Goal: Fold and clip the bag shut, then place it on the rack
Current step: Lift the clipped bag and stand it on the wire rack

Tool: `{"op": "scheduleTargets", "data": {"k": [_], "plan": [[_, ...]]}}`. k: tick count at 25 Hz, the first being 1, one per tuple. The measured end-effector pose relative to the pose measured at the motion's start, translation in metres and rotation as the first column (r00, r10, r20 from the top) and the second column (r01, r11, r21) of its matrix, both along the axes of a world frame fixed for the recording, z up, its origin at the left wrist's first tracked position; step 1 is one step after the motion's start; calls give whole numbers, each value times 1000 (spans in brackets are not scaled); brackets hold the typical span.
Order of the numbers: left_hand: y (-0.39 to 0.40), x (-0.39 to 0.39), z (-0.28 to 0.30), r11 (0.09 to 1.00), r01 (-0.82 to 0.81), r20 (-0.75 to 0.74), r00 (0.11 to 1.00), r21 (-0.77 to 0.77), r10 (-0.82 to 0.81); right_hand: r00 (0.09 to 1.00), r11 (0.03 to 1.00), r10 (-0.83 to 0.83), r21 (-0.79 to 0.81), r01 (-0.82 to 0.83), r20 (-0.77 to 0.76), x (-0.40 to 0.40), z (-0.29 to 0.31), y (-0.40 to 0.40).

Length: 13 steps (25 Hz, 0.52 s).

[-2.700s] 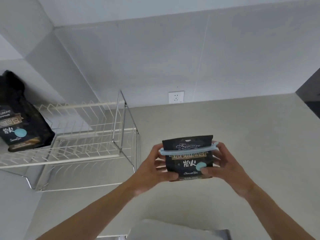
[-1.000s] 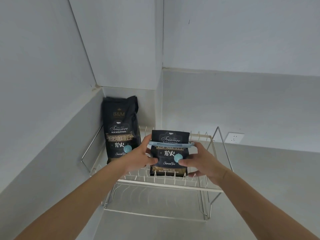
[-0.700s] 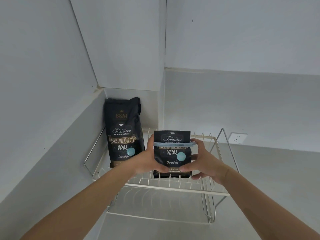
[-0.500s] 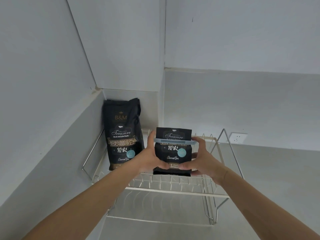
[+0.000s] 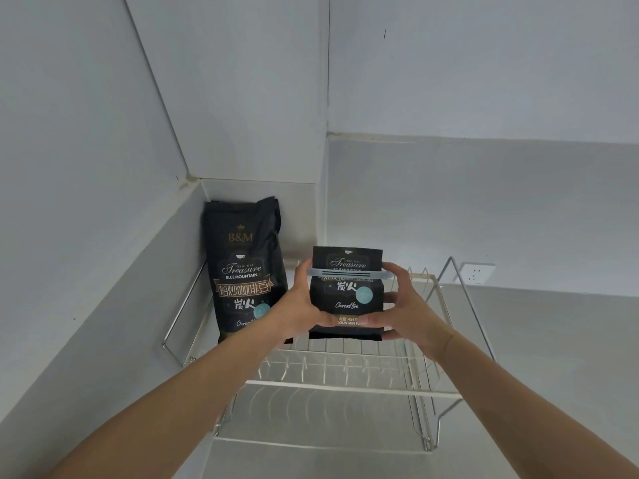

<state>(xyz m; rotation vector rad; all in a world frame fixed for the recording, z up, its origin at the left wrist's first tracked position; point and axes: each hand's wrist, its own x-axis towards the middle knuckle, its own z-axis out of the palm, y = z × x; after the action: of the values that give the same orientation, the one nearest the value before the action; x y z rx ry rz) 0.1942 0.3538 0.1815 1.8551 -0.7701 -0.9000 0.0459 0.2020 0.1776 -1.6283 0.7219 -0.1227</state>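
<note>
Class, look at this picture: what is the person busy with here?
A person holds a short black coffee bag, folded over and shut with a pale blue plastic clip, between the left hand and the right hand. The bag is upright at the top tier of a white wire rack, right of a taller, unclipped black coffee bag standing in the corner. Whether its base already rests on the wires is unclear.

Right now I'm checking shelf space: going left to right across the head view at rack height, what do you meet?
Tall unclipped coffee bag → left hand → clipped coffee bag → right hand → wall socket.
</note>
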Motion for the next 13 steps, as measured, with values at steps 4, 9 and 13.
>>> {"op": "scheduleTargets", "data": {"k": [4,9,13], "plan": [[-5,1,-7,996,-11,100,995,-91,20,997,988,-30,-152,39,64,4,-3,4],[-2,3,-14,997,26,113,993,-67,-18,999,972,43,-233,-36,27,5,-8,4],[-2,2,-18,995,-13,153,988,-101,29,999,926,35,-378,-17,41,5,-10,6]]}}
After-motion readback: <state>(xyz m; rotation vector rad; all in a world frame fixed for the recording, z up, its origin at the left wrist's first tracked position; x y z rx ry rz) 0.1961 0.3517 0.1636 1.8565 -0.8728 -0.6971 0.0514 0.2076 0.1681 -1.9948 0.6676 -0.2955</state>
